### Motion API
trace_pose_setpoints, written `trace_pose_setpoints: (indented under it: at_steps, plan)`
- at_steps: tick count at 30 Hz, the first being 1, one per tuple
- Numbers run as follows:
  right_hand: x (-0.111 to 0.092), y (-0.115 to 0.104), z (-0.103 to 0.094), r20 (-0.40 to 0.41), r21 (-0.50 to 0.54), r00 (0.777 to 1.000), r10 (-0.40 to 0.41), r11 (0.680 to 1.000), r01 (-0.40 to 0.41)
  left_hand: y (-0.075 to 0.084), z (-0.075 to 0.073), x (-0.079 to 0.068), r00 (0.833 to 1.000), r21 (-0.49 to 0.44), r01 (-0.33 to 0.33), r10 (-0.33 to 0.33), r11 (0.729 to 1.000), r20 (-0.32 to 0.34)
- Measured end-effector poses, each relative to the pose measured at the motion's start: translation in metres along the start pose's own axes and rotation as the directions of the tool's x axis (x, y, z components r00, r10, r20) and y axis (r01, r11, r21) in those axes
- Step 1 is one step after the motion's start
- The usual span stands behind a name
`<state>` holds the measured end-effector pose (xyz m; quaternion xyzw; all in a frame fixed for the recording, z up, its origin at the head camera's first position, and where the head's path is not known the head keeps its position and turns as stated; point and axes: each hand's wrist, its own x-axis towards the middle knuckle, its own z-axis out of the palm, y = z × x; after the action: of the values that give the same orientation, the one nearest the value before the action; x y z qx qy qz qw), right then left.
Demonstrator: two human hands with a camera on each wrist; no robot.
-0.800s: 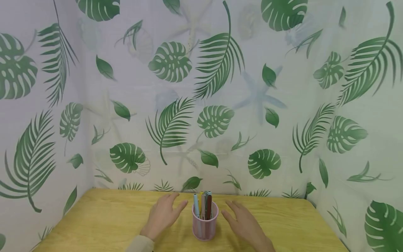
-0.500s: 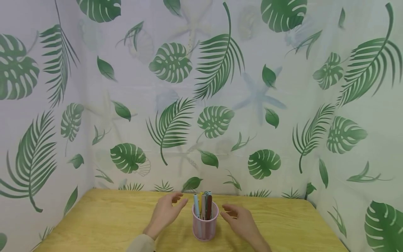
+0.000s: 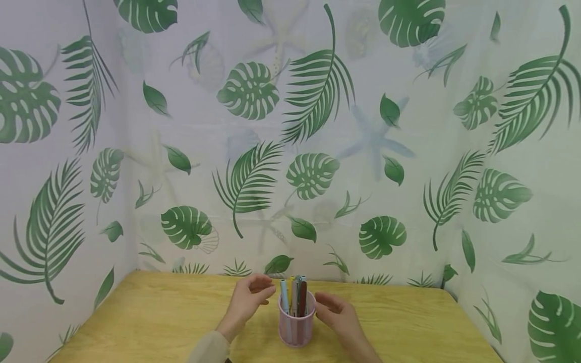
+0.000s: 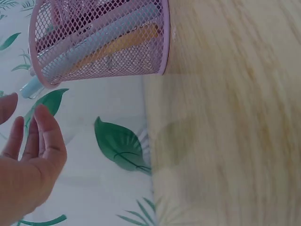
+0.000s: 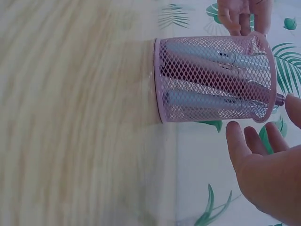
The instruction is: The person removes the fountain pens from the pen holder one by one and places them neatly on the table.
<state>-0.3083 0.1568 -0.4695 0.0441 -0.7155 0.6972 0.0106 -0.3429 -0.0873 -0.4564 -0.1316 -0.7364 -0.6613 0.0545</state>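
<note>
A pink mesh pen cup (image 3: 295, 331) stands upright on the wooden table, holding several pens, among them a light blue pen (image 3: 284, 297) and a dark red pen (image 3: 302, 298). My left hand (image 3: 245, 301) hovers to its left, fingers loosely bent, with a gap to the cup. On the other side, my right hand (image 3: 339, 318) has its fingertips right at the rim. In the right wrist view the cup (image 5: 216, 80) lies between the right hand (image 5: 268, 176) and the left hand (image 5: 244, 16). Neither hand grips anything.
The wood-grain table (image 3: 150, 322) runs back to a white curtain (image 3: 263, 242) printed with green leaves, which also covers both sides. In the left wrist view an orange pen (image 4: 117, 47) shows through the mesh.
Both hands have moved inward toward the pen cup, and their fingers have bent more. The right hand is now at the rim. The cup has stayed in place.
</note>
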Motion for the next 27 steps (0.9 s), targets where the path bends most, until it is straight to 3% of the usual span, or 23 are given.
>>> trace_pose_setpoints:
  at_steps: [7, 13, 18, 27]
  plan:
    - [0.002, 0.007, 0.007, 0.000, 0.086, 1.000, 0.013, 0.996, -0.013, -0.007, 0.005, 0.008, 0.999, -0.079, 0.036, -0.035, 0.996, 0.019]
    - [0.002, 0.011, 0.012, 0.002, 0.002, 1.000, -0.005, 1.000, 0.005, -0.012, 0.009, 0.011, 0.998, -0.132, 0.029, -0.021, 0.991, 0.058]
    - [0.002, 0.013, 0.014, 0.044, 0.013, 0.999, 0.002, 1.000, -0.002, -0.016, 0.011, 0.012, 0.997, -0.180, 0.051, -0.040, 0.982, 0.067]
    - [0.004, 0.011, 0.009, 0.044, 0.006, 0.999, 0.018, 1.000, -0.018, -0.013, 0.020, 0.015, 0.998, -0.139, 0.002, 0.007, 0.990, 0.058]
